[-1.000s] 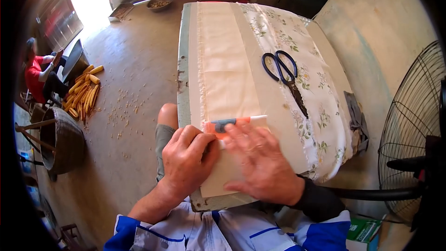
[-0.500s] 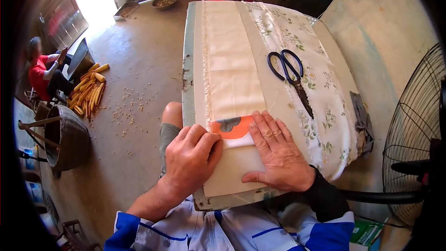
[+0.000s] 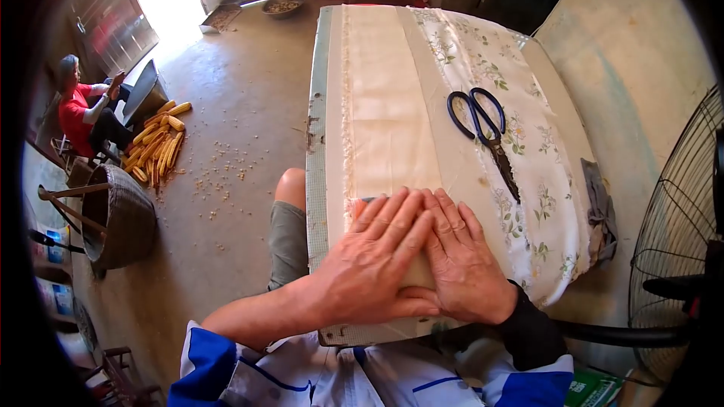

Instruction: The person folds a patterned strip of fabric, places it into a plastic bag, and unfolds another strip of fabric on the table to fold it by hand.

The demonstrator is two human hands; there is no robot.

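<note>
A cream cloth strip (image 3: 388, 105) with a frayed left edge lies lengthwise on the board-topped table (image 3: 320, 128). My left hand (image 3: 373, 256) rests flat at its near end, fingers stretched out, over an orange and grey printed piece (image 3: 357, 208) that shows only at a corner. Beside it, my right hand (image 3: 464, 260) lies flat with extended fingers, its index side touching the left fingertips. Dark-handled scissors (image 3: 483, 124) lie beyond my right hand, partly on white floral cloth (image 3: 539, 158).
At the left, a person in a red top (image 3: 75, 109) sits by a dark tub (image 3: 145, 93) and a heap of corn cobs (image 3: 158, 147). Nearer is a woven basket (image 3: 124, 215). A fan (image 3: 675, 234) stands at the right, and a grey cloth (image 3: 599, 211) hangs by the table edge.
My left hand has opened from its pinch and moved right, flattening over the printed piece. My right hand stays flat beside it. The whole view has shifted slightly.
</note>
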